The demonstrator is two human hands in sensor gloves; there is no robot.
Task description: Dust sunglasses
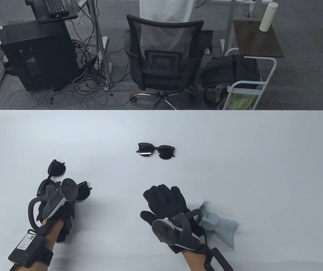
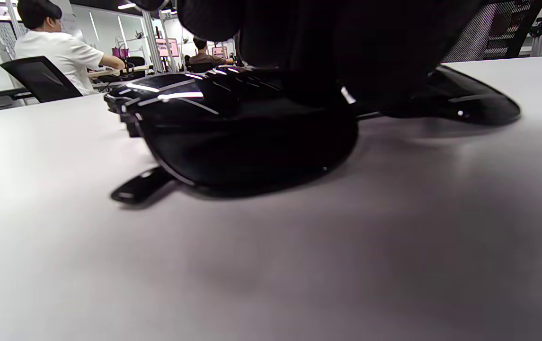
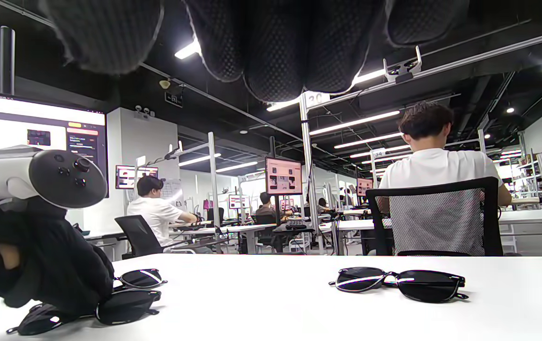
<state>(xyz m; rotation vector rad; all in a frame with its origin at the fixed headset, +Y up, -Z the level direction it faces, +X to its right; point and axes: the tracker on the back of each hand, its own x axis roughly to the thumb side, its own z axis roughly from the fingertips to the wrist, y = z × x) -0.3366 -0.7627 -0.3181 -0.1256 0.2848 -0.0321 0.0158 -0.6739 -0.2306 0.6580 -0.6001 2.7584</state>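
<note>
Three pairs of black sunglasses sit on a white table (image 1: pixel 234 135), all with dark glossy lenses in thick plastic frames of a squared, rounded-corner cut. One folded pair (image 1: pixel 156 150) lies alone near the table's middle, lenses catching a pale glare. Two more lie at the near left: one pair (image 1: pixel 56 168) farther out, another pair (image 1: pixel 82 192) right under the left hand (image 1: pixel 54 201).

The left hand, in a black knit sensor glove with a grey-and-white tracker strapped to its back, rests on that nearest pair; in the left wrist view the gloved fingers (image 2: pixel 337 42) come down onto the frame at the bridge, but whether they curl round it or merely press cannot be told. A folded temple tip pokes out beneath the lens against the tabletop.

The right hand (image 1: pixel 165 203) lies flat, palm down, fingers straight and spread toward the central pair, holding nothing. A crumpled pale blue cloth (image 1: pixel 219 223) lies just beside its wrist, at the right, soft and creased.

Broad bare tabletop separates the central pair from both hands and runs clear to the far, rounded-cornered edge. Beyond that edge stand a black mesh office chair (image 1: pixel 164 53), a black computer tower (image 1: pixel 37 56) with trailing cables, and a white wire cart (image 1: pixel 251 82).
</note>
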